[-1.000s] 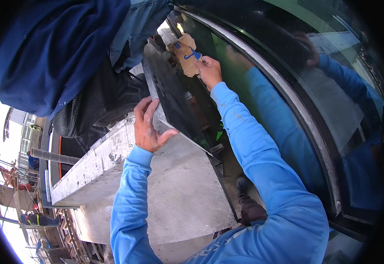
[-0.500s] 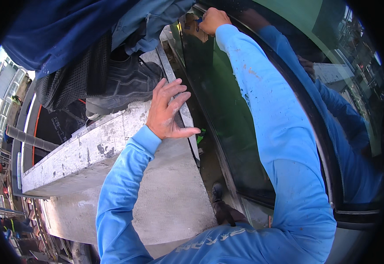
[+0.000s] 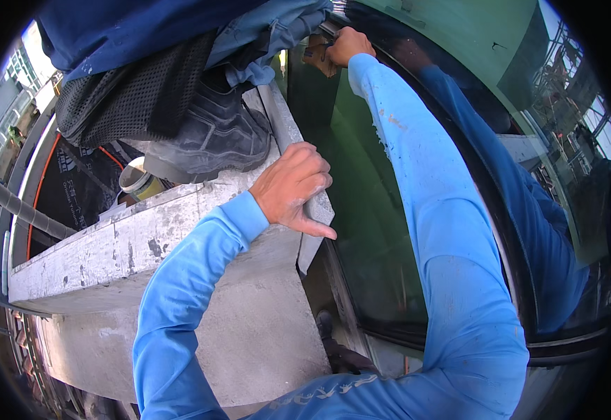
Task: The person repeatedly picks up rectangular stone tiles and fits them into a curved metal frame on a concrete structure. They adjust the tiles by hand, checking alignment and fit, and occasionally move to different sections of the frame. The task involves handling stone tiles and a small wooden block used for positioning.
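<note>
My left hand (image 3: 295, 189) curls its fingers over the corner of a pale concrete ledge (image 3: 200, 199), by the grey metal strip (image 3: 284, 115) along its edge; its thumb sticks out over the gap. At the far end of the dark window frame (image 3: 452, 126), my right hand (image 3: 351, 46) is closed, its fingertips turned away from view. Just left of it is a torn brown piece (image 3: 318, 57), perhaps cardboard; whether the fingers hold it or something else is hidden. Green-tinted glass (image 3: 375, 203) lies below my right arm.
Another person's dark shoe (image 3: 214, 133) stands on the ledge, beneath blue clothing (image 3: 144, 31) and black mesh (image 3: 137, 91). Beside the shoe is a small bucket (image 3: 137, 180). A grey tube (image 3: 31, 208) rests near black sheeting (image 3: 74, 182). Scaffolding shows at the lower left.
My left hand, spread above the ledge before, has lowered and curled over its edge. My right hand stays by the window frame. The view has shifted, bringing the bucket into sight.
</note>
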A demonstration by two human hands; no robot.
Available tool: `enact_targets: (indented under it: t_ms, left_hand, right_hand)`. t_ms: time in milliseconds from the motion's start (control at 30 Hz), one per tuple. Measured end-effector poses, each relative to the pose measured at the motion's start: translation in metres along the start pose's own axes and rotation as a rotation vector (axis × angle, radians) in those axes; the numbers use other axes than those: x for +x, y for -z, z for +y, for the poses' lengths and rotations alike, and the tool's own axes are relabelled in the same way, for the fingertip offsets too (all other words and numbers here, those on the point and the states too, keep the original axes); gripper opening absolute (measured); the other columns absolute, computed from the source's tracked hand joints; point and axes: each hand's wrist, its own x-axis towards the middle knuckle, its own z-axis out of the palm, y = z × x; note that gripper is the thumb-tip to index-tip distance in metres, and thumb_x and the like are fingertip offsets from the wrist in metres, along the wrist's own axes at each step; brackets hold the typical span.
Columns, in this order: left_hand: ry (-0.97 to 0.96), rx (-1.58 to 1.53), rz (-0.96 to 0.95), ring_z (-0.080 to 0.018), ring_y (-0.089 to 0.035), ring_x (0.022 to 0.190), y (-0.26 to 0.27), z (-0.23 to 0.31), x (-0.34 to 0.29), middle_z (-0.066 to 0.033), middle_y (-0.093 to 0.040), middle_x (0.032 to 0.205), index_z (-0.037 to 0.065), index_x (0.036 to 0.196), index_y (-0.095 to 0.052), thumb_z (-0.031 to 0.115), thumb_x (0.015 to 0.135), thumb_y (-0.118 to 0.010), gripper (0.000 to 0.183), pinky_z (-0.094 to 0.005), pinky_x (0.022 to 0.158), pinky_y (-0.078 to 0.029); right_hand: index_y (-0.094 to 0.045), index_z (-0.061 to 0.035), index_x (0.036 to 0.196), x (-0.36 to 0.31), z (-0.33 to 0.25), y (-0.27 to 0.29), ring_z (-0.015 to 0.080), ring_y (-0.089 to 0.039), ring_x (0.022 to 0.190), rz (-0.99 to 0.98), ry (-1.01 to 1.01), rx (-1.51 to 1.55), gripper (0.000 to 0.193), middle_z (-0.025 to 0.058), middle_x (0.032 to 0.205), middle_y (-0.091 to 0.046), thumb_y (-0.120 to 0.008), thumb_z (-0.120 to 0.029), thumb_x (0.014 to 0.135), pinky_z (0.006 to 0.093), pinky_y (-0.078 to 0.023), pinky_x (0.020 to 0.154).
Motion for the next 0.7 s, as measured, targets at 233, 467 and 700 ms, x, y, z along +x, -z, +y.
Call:
enact_targets:
  t_ms: [233, 467, 700]
  left_hand:
    - [-0.099, -0.059, 0.105, -0.0318, -0.054, 0.085, -0.015, -0.011, -0.001, -0.0107, -0.054, 0.091, 0.007, 0.093, -0.058, 0.075, 0.054, -0.087, 0.083, -0.0498, 0.086, -0.045]
    - [-0.008, -0.144, 0.062, -0.0311, -0.056, 0.079, -0.007, -0.006, -0.001, -0.0106, -0.058, 0.085, 0.007, 0.088, -0.061, 0.084, 0.061, -0.077, 0.083, -0.0526, 0.085, -0.044]
    - [0.047, -0.204, 0.053, -0.0311, -0.057, 0.082, -0.006, -0.007, -0.004, -0.0114, -0.061, 0.089, 0.006, 0.088, -0.065, 0.087, 0.072, -0.064, 0.082, -0.0553, 0.09, -0.044]
  right_hand:
    - [-0.077, -0.0084, 0.113, 0.028, -0.003, -0.049, 0.0397, -0.068, 0.115, 0.083, 0.015, 0.149, 0.045, 0.0217, 0.122, -0.071, -0.081, -0.038, 0.078, 0.047, -0.055, 0.099]
    - [-0.075, -0.0069, 0.116, 0.091, 0.003, -0.088, 0.04, -0.069, 0.114, 0.108, 0.01, 0.234, 0.047, 0.024, 0.122, -0.07, -0.08, -0.037, 0.08, 0.0475, -0.055, 0.1]
    - [-0.074, -0.0017, 0.113, 0.157, 0.016, -0.145, 0.0405, -0.068, 0.114, 0.133, 0.094, 0.233, 0.035, 0.0266, 0.12, -0.07, -0.075, -0.026, 0.088, 0.0473, -0.055, 0.1]
